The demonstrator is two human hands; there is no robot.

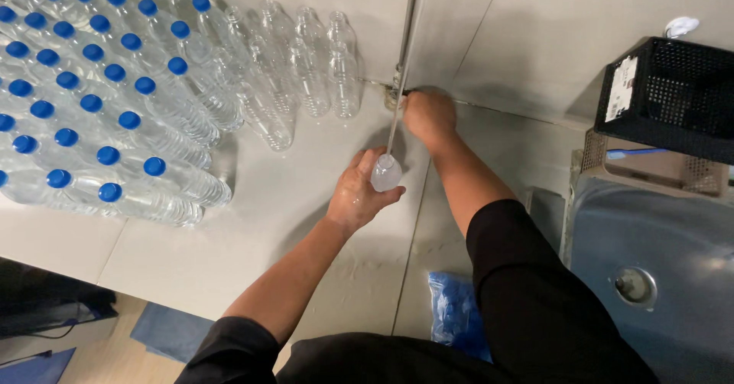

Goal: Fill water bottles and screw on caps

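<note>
With left fingers point(365, 171) wrapped around the bottle point(386, 173), we keep its mouth under the spout point(395, 121), while the right hand point(429, 113), at one o'clock, grips the valve point(397, 93).

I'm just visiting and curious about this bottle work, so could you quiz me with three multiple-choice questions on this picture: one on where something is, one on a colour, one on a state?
1. Where is the black mesh basket?
A. among the capped bottles
B. at the upper right, above the metal sink
C. in the left hand

2. What colour are the caps on the lying capped bottles?
A. red
B. white
C. blue

3. What is the left hand doing?
A. holding a clear bottle under the thin spout
B. resting flat and empty
C. screwing on a cap

Answers:
1 B, it sits over the metal sink at the right.
2 C, every visible cap is blue.
3 A, its fingers wrap the clear bottle at the end of the thin spout, while the right hand grips the tap at the wall.
</note>
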